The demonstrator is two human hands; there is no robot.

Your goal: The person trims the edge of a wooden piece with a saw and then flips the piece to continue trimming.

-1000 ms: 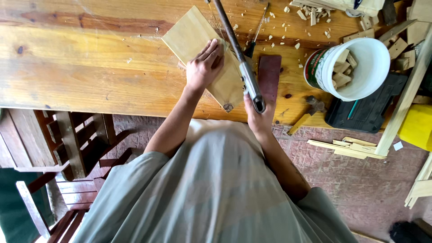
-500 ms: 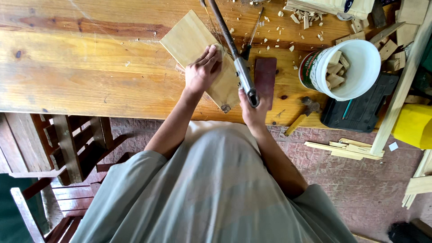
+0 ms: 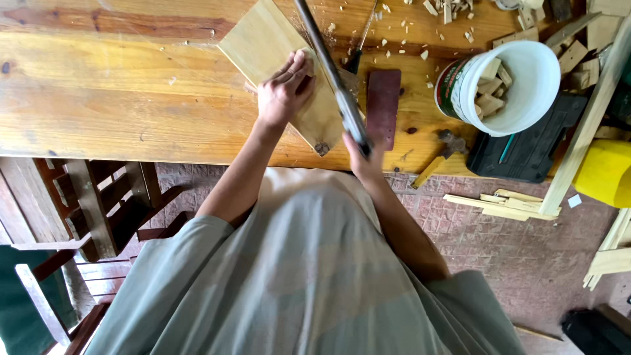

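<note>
Your left hand (image 3: 284,89) lies flat, fingers spread a little, pressing down on a pale wooden board (image 3: 276,52) that sits at an angle on the table (image 3: 98,98); the board's near corner, marked by a dark knot, reaches close to the table's front edge. Your right hand (image 3: 360,154) is closed around the handle of a hand saw (image 3: 332,72) at that front edge, just to the right of the board's near corner. The saw's long grey blade runs up and away from you, slanting slightly left, along the right side of the board and just beside your left fingertips; whether the teeth are biting into the wood cannot be told from here. Directly right of the saw a dark reddish-brown rectangular block (image 3: 383,105) lies flat on the table, and a thin dark-handled tool (image 3: 358,49) lies just beyond the blade. Farther right a white bucket (image 3: 519,72) full of small wood offcuts stands at the table's edge, with a black case (image 3: 532,148) beside it and a hammer (image 3: 442,154) lying near the front edge between the block and the case. Wood chips (image 3: 447,10) are scattered over the far part of the table. A yellow container (image 3: 608,171) shows at the right margin, and a dark wooden chair (image 3: 98,204) stands below the table on your left.
</note>
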